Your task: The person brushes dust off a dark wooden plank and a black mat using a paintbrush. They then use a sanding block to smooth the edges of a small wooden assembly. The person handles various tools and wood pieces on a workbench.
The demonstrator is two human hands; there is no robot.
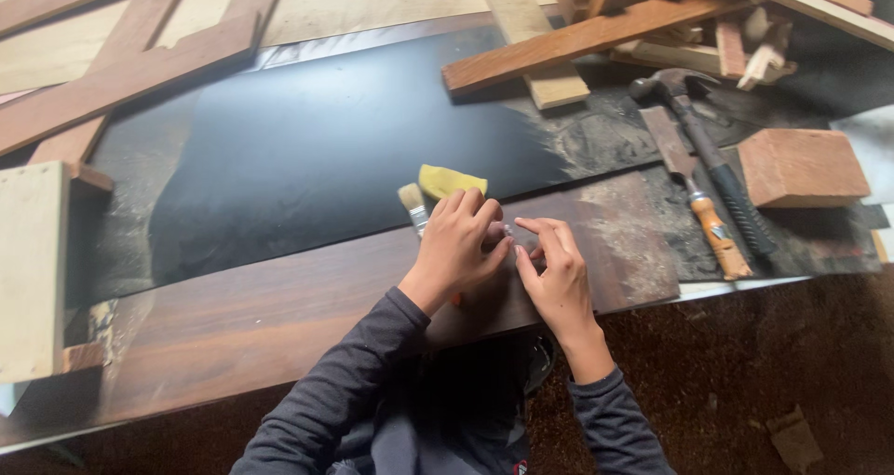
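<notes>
Both hands meet over the brown board [279, 317] on the surface, the left hand [458, 242] and right hand [557, 275] pinching one tiny shiny thing [510, 230] between their fingertips, with a paintbrush [413, 207] and yellow sponge [451, 181] lying just past the left fingers.

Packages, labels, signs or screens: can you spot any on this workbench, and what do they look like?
None show: the workbench bears only wood offcuts, a hammer, a chisel, a paintbrush and a yellow sponge.
</notes>
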